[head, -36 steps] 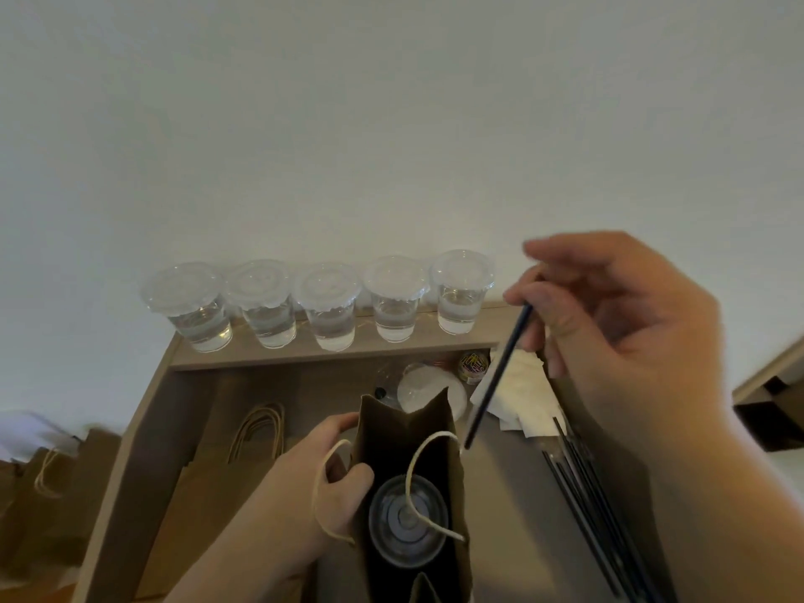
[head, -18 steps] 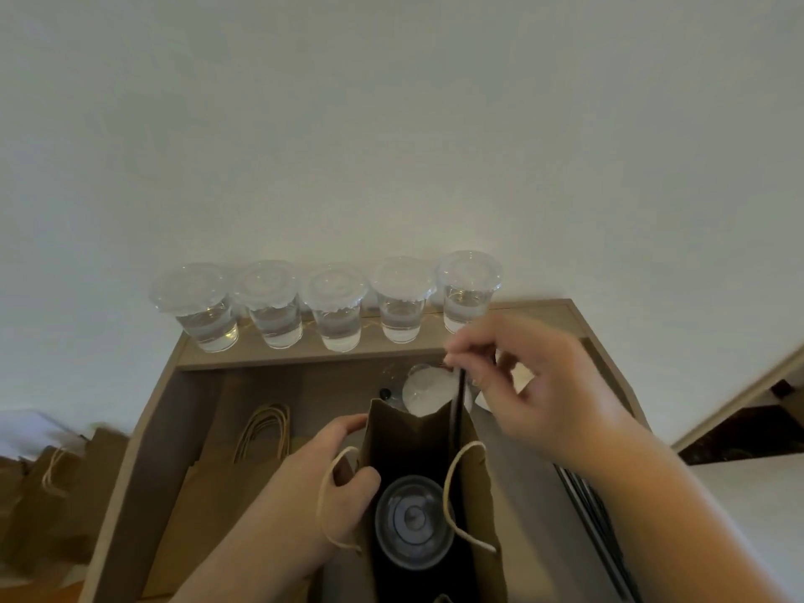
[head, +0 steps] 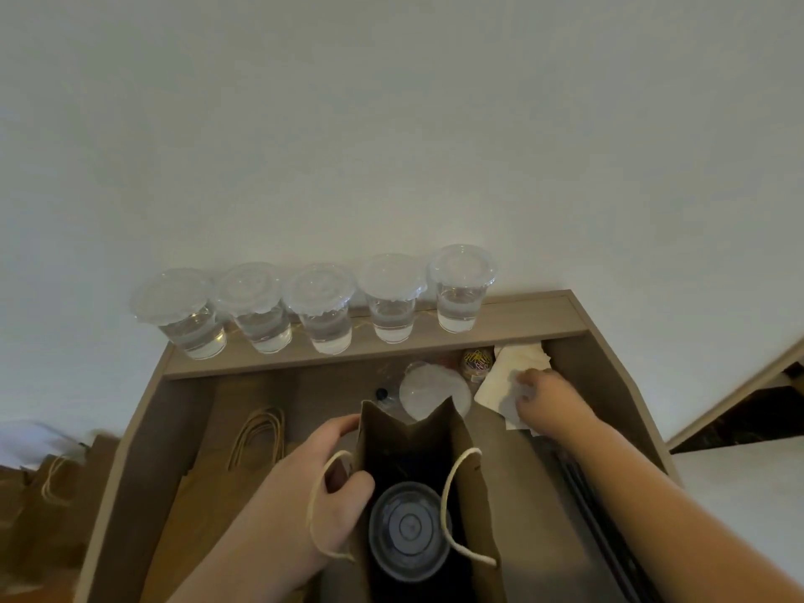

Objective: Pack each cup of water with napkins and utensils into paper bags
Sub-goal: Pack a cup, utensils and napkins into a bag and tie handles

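Napkins (head: pixel 504 387) lay under R hand (head: pixel 546 404), right of bag (head: pixel 402 435); fingers (head: pixel 526 380) curled onto them, grip unclear; L hand (head: pixel 335 498) held bag.

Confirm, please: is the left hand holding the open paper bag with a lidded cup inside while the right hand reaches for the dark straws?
Not quite: in the head view the right hand is on the white napkins, not the dark straws, which lie nearer the person. The left hand does hold the open paper bag with the lidded cup inside.
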